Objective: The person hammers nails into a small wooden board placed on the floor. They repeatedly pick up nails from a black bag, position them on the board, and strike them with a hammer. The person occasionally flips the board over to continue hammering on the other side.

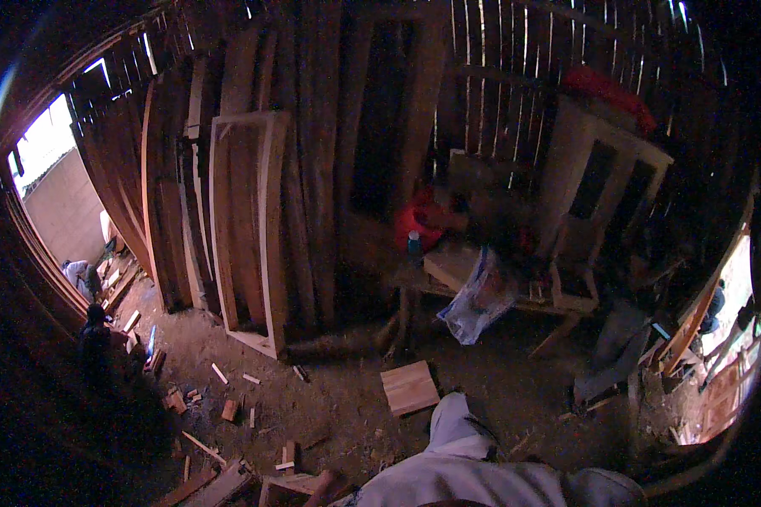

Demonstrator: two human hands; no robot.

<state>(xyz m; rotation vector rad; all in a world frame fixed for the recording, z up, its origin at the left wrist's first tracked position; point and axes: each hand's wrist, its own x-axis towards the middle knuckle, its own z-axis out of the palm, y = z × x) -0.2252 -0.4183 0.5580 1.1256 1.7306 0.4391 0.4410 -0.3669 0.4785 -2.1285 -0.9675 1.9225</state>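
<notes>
At the bottom edge, my left hand (pixel 330 487) shows partly and dimly beside a wooden piece (pixel 289 485). Whether it grips that wood or only rests near it cannot be made out, as its fingers are lost in the dark. My right hand is out of the picture. My leg in pale trousers (pixel 458 429) is bent, and close to its knee a square wooden board (pixel 410 388) lies flat on the dirt floor. More planks (pixel 220 488) lie to the left of my left hand.
Tall boards and a door frame (pixel 277 228) lean on the far wall. A workbench (pixel 448 266) carries a plastic bag (pixel 479 308) and a bottle (pixel 413 242). Wood scraps (pixel 229 411) litter the floor. A person (pixel 101 342) crouches at left; another person's leg (pixel 613 355) shows at right.
</notes>
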